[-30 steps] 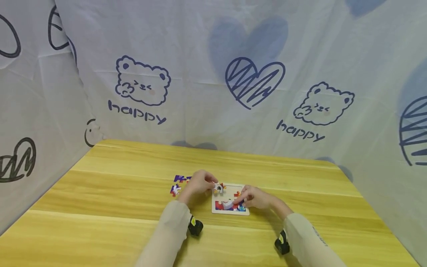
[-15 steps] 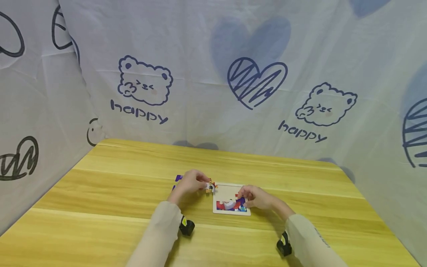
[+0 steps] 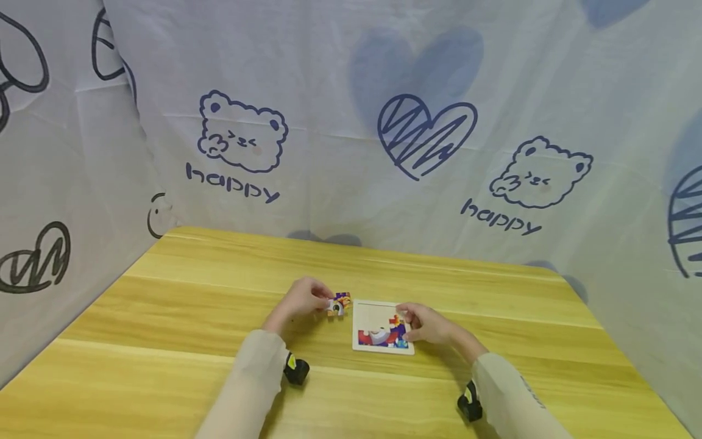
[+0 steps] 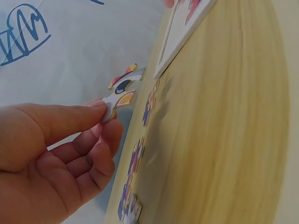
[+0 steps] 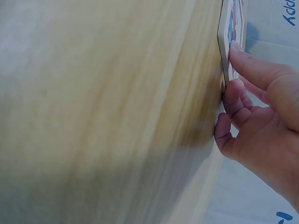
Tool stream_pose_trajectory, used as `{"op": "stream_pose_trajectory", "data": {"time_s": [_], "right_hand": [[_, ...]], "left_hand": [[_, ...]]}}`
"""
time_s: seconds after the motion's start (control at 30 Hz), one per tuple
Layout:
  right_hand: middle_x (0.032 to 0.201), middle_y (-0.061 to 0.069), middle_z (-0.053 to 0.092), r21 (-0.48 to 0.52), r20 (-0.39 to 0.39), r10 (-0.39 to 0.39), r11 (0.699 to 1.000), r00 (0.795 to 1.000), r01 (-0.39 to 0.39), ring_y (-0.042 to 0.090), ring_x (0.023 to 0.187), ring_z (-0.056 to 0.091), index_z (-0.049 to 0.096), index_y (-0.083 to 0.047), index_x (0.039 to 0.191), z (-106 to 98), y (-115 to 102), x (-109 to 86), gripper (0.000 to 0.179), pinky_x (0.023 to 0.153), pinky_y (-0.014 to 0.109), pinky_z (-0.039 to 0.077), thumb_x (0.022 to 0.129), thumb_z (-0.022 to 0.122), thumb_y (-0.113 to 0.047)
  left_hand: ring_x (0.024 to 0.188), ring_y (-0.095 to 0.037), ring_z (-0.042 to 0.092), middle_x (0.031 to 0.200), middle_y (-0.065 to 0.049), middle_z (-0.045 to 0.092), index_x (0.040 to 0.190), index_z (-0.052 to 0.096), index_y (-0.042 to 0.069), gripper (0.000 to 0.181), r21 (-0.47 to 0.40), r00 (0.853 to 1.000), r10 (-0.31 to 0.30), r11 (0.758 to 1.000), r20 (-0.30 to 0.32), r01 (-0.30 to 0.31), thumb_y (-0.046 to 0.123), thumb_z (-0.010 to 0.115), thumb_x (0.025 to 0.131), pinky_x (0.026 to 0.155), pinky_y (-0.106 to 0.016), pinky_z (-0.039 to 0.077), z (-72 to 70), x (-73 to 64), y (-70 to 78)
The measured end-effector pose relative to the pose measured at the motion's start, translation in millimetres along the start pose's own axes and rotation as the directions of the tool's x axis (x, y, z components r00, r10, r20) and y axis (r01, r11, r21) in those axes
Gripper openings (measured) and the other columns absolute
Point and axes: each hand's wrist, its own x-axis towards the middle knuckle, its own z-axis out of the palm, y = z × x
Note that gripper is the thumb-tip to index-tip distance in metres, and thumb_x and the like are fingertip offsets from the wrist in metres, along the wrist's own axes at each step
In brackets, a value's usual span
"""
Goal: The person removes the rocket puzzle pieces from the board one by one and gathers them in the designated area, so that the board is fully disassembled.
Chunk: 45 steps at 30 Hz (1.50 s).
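Note:
My left hand (image 3: 304,297) pinches a jigsaw piece (image 4: 124,88) between thumb and fingers, just above the table to the left of the puzzle tray (image 3: 370,311). The piece is white with a dark oval and orange and red bits. My right hand (image 3: 430,324) holds the tray's right edge. In the right wrist view its thumb (image 5: 254,67) lies on top of the tray and the other fingers bend against the side. Fitted pieces (image 3: 378,336) in red, white and purple fill the tray's lower part and right side; its upper left shows bare wood.
Several loose jigsaw pieces (image 4: 135,156) lie on the wooden table (image 4: 224,140) below the left hand, mostly hidden from the head view. A purple and orange piece (image 3: 343,297) shows just behind the held one. A printed white cloth (image 3: 329,122) hangs behind the table.
My left hand has drawn the pinched piece leftward, from over the tray to beside it. My right index finger has pulled back from the fitted pieces to the tray's right edge.

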Motion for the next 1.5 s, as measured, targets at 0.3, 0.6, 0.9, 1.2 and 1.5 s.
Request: {"op": "stream_pose_trajectory", "data": {"time_s": [0.3,0.6,0.9,1.2,1.5], "right_hand": [[0.086,0.009,0.042,-0.019,0.011,-0.006,1.0,1.0,0.006,0.017,0.07,0.035,0.031,0.014,0.129,-0.4,1.7,-1.1,0.055,0.059,0.024,0.033,0.083,0.058,0.002],[0.086,0.008,0.04,-0.038,0.022,-0.028,0.999,0.999,0.029,0.018,0.07,0.034,0.03,0.014,0.13,-0.7,3.6,-1.3,0.056,0.06,0.024,0.031,0.084,0.058,0.001],[0.083,0.008,0.04,-0.029,0.022,-0.031,0.999,0.999,0.031,0.017,0.07,0.035,0.029,0.019,0.127,-1.0,1.5,-2.6,0.055,0.061,0.024,0.032,0.083,0.059,0.003],[0.083,0.008,0.041,-0.053,0.011,-0.023,0.998,1.0,0.023,0.017,0.071,0.036,0.033,0.019,0.125,-0.7,1.3,-3.7,0.051,0.062,0.024,0.033,0.083,0.058,0.003],[0.078,0.008,0.037,-0.03,0.018,-0.035,0.999,0.999,0.035,0.018,0.07,0.034,0.047,0.009,0.106,-0.9,1.7,-2.3,0.026,0.061,0.026,0.03,0.084,0.059,0.001]], "left_hand": [[0.054,-0.015,0.05,0.072,-0.005,0.062,0.087,0.066,-0.003,0.01,0.061,0.999,-0.045,0.997,0.012,0.044,-0.005,0.062,0.078,0.049,-0.025,0.043,-12.6,-6.7,-3.3],[0.05,-0.015,0.048,0.062,-0.008,0.058,0.081,0.065,-0.003,0.009,0.097,0.993,-0.113,0.989,0.027,0.11,-0.008,0.06,0.077,0.045,-0.024,0.04,-15.5,-10.0,-4.3],[0.049,-0.013,0.045,0.059,-0.006,0.054,0.08,0.065,-0.003,0.01,0.17,0.992,-0.124,0.978,0.018,0.119,-0.01,0.06,0.075,0.044,-0.023,0.039,-13.0,-8.8,-5.1],[0.046,-0.013,0.044,0.06,-0.007,0.055,0.082,0.063,-0.004,0.013,0.176,0.991,-0.132,0.976,-0.01,0.132,-0.011,0.06,0.072,0.043,-0.022,0.037,-11.1,-6.6,-4.3],[0.048,-0.014,0.045,0.062,-0.008,0.056,0.084,0.063,-0.001,0.007,0.18,0.993,-0.114,0.977,-0.029,0.117,-0.002,0.058,0.08,0.041,-0.022,0.035,-4.6,-3.0,1.9]]}}
